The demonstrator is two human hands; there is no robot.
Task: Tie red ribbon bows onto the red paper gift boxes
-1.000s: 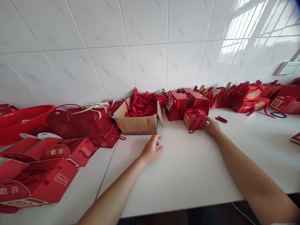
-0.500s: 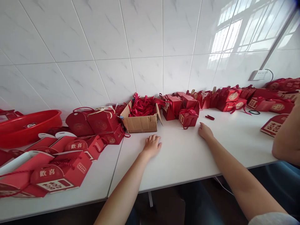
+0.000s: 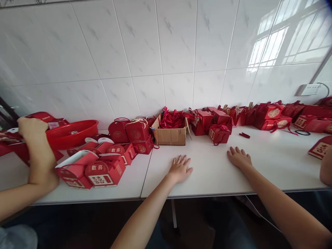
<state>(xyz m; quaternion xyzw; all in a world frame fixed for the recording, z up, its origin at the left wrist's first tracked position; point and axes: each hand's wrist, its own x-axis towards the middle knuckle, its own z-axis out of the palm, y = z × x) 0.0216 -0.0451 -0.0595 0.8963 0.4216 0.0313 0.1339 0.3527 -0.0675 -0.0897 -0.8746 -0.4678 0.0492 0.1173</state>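
My left hand (image 3: 181, 168) lies flat on the white table (image 3: 207, 173), fingers spread, holding nothing. My right hand (image 3: 239, 157) also rests palm down with fingers apart, empty. Just beyond them stands a small red gift box with a ribbon bow (image 3: 219, 133), a little left of my right hand. A cardboard box full of red ribbons (image 3: 171, 129) sits behind my left hand, against the wall.
Red gift boxes (image 3: 272, 116) line the wall to the right. Flat and folded red boxes (image 3: 98, 166) and a red basin (image 3: 70, 131) lie at the left. Another person's hand (image 3: 32, 133) holds red card at far left; someone's elbow (image 3: 326, 169) shows at far right.
My right hand left the bowed box and drew back; both hands now lie flat with fingers spread. The view pulled back, bringing in another person's arm at the left.
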